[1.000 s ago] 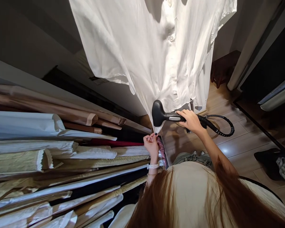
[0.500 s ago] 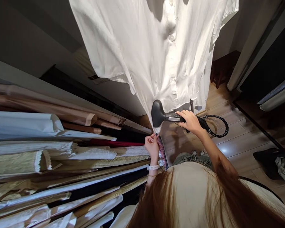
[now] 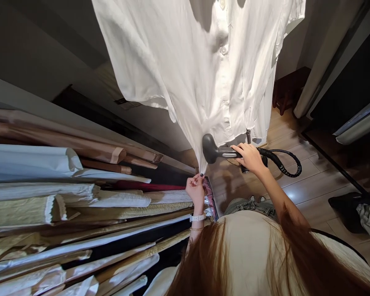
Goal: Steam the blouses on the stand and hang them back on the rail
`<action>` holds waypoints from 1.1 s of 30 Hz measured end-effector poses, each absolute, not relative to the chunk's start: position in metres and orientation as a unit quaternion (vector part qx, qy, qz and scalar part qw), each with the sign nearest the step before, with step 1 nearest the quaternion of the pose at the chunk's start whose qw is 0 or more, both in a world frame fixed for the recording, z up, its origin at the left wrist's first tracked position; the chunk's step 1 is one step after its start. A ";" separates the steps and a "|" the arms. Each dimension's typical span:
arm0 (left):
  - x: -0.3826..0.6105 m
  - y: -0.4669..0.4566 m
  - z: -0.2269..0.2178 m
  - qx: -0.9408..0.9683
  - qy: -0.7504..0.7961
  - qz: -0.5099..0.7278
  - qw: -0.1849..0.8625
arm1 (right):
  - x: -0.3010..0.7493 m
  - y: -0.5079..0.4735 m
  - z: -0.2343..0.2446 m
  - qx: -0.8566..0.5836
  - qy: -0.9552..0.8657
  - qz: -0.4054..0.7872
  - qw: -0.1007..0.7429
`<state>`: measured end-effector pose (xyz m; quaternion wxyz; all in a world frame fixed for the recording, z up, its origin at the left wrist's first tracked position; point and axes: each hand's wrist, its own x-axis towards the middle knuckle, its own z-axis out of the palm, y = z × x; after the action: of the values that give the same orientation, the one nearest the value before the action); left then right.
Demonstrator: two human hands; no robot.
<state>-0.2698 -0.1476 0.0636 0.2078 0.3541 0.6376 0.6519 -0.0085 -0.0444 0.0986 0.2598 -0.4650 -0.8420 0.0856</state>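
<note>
A white button-front shirt (image 3: 185,61) hangs in front of me, its lower hem drawn down to a point. My left hand (image 3: 195,190) pinches that hem corner between thumb and fingers, so the cloth is pulled taut. In my right hand (image 3: 249,158) is the handle of a black garment steamer (image 3: 210,149). Its rounded head is right beside the stretched cloth; whether it touches I cannot tell. A ribbed black hose (image 3: 291,164) loops from the handle's end out to the right.
Many folded garments (image 3: 68,201) hang in a dense row on the left. Behind the shirt a dark red wooden stool (image 3: 291,88) stands on the wood-look floor (image 3: 308,185). A black bag (image 3: 347,211) lies at the far right. A thin dark pole (image 3: 248,135) rises under the shirt.
The steamer head has moved slightly right and down, uncovering more of the pulled cloth. My right hand and the hose shifted right with it. My left hand still pinches the hem.
</note>
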 end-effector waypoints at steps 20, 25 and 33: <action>-0.294 -0.103 0.047 0.384 0.664 0.602 0.223 | 0.056 -0.061 0.093 -0.544 -0.757 0.097 0.349; -0.288 -0.069 0.034 0.419 0.660 0.578 0.235 | 0.096 -0.078 0.092 -0.651 -0.644 0.053 0.399; -0.227 -0.013 0.067 0.533 0.597 0.547 0.246 | 0.140 -0.102 0.087 -0.775 -0.435 -0.028 0.458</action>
<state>-0.2270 -0.0134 0.0671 0.2459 0.5335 0.5965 0.5469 0.1402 -0.1018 0.0873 0.4583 -0.7746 -0.4349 -0.0282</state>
